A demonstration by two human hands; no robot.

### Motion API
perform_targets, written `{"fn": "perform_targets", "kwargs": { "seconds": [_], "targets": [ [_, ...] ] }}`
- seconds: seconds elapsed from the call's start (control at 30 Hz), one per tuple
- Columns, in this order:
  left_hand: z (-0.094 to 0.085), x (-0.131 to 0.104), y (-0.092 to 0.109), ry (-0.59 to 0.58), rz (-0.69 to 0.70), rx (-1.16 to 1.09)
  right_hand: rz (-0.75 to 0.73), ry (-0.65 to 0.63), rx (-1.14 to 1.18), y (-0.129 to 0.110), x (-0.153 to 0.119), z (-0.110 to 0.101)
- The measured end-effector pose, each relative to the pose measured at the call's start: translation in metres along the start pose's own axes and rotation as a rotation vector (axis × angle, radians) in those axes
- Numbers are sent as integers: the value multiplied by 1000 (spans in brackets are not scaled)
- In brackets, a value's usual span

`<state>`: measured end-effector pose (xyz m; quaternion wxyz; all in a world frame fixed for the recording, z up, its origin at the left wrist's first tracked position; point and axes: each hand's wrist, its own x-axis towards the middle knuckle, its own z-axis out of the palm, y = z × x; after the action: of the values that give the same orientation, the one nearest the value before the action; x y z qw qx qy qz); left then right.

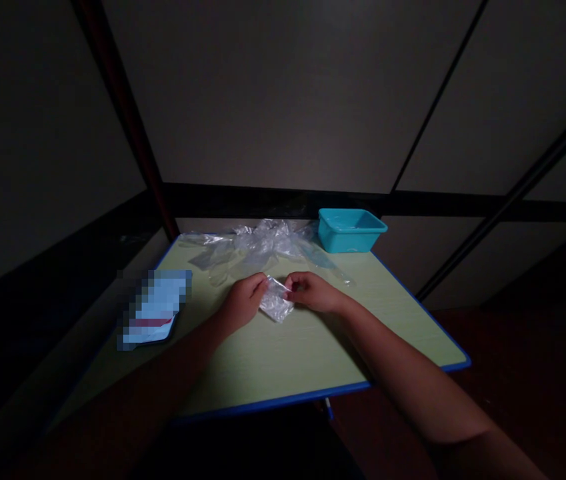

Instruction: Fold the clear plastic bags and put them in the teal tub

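A small piece of clear, crinkled plastic, folded into a rough square, is held between my two hands above the middle of the table. My left hand pinches its upper left edge between thumb and fingers. On the other side, my right hand grips the right edge with thumb and forefinger, the other fingers curled. Just beyond my hands lies a loose heap of clear plastic sheets or bags, spread along the far part of the table; whether they are bags or gloves I cannot tell.
A turquoise plastic basket stands at the table's far right corner. To the left lies a phone-like device with a lit, pixelated screen. The pale green table has a blue rim. Dark panelled walls rise behind and to the left.
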<state>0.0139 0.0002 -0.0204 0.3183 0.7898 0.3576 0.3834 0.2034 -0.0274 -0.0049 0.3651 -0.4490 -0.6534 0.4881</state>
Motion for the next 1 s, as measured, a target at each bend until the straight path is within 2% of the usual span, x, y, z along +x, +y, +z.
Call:
{"fn": "perform_targets", "kwargs": {
  "seconds": [0.13, 0.33, 0.47, 0.57, 0.77, 0.87, 1.0],
  "targets": [
    [1, 0, 2, 110, -72, -54, -57, 127, 227, -1, 4, 12],
    [2, 0, 14, 280, -2, 32, 2, 176, 395, 4, 10, 30],
    [7, -2, 16, 284, 0, 8, -27, 188, 411, 4, 13, 32],
    [11, -3, 13, 246, -59, -90, -46, 195, 386, 5, 15, 32],
    [14, -1, 12, 222, -171, -238, -54, 174, 197, 6, 13, 32],
    [13, -1, 15, 217, -200, -219, -76, 159, 134, 3, 9, 32],
    [10, -2, 18, 296, -139, -69, -64, 192, 155, 0, 7, 35]
  ]
}}
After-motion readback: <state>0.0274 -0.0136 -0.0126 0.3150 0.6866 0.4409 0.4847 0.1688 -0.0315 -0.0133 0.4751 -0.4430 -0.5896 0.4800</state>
